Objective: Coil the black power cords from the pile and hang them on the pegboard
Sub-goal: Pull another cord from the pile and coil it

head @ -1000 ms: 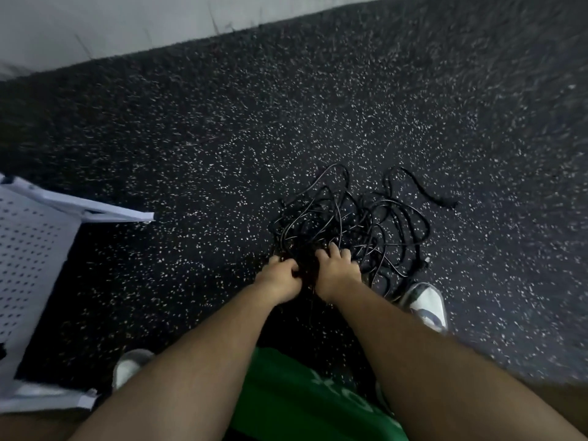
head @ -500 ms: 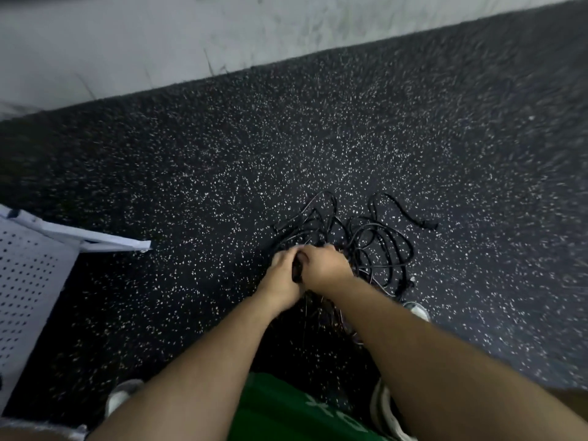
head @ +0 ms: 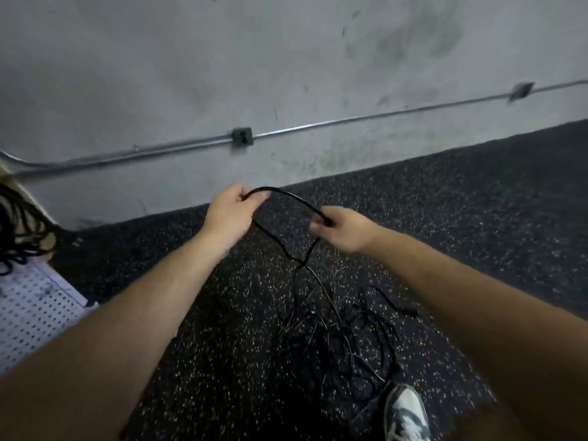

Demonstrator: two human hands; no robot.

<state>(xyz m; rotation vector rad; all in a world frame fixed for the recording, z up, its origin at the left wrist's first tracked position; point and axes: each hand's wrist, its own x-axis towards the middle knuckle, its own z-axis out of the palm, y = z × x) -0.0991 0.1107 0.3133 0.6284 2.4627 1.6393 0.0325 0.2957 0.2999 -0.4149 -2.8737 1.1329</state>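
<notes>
Holding one black cord [head: 288, 196] up between your hands, you are at the start of a coil rather than the end of one. Your left hand [head: 230, 214] pinches the cord at its fingertips. Your right hand [head: 345, 230] has its fingers curled round the cord a little further along, so a short arch spans the gap between them. From both hands the cord drops, crosses itself just below, and runs down into the pile [head: 346, 342] on the floor [head: 477, 218], just ahead of your shoe [head: 405, 412]. No finished loop sits in either hand, as far as I can judge; blur hides the fine detail of the fingers.

Most of the work looks to be ahead of you. The pile is a tangle of several cords, too knotted to count. At the left edge stands the pegboard [head: 35, 316], white and perforated. Above it hang dark loops [head: 14, 230] that may be cords already put up, but the frame cuts them off, so you cannot be sure. This cord has to be freed from the tangle, wound and hung, and then the rest.

Nothing readable shows. There is no brand on the cord and no label on the wall outlet [head: 242, 137], and the shoe carries only a dark pattern.
</notes>
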